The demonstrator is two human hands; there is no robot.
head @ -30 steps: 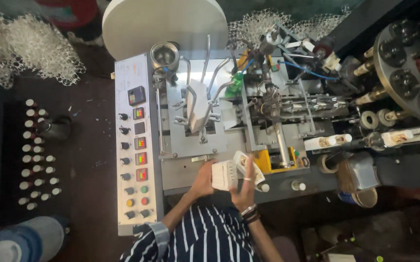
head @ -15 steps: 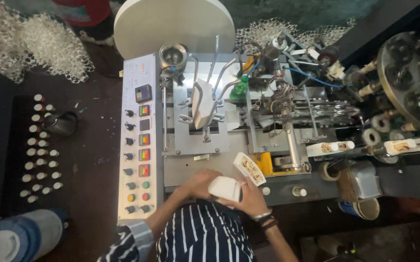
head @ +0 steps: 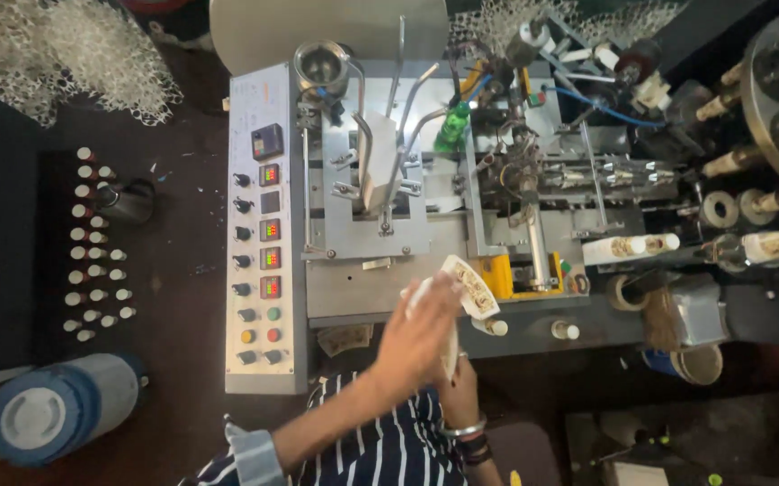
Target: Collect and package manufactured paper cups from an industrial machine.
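My left hand (head: 419, 329) reaches in from the lower left with its striped sleeve rolled up. It lies over a small stack of white printed packets (head: 470, 285) at the front edge of the grey packing machine (head: 362, 297). My right hand (head: 460, 389), with bangles on the wrist, sits just beneath it. It is mostly hidden and holds the stack from below. One packet fans out to the upper right, beside a yellow machine part (head: 504, 274).
The machine's control panel (head: 264, 234) with knobs, red displays and buttons runs down its left side. A steel funnel (head: 322, 63) stands at the top. Rows of small capped bottles (head: 93, 243) and a blue-and-white cylinder (head: 57, 409) lie left. White printed tubes (head: 628, 245) sit on fixtures right.
Both hands held the packets upright and fanned a second ago. My left hand has since closed over the top of the stack, and the hands have shifted slightly right along the machine's front edge.
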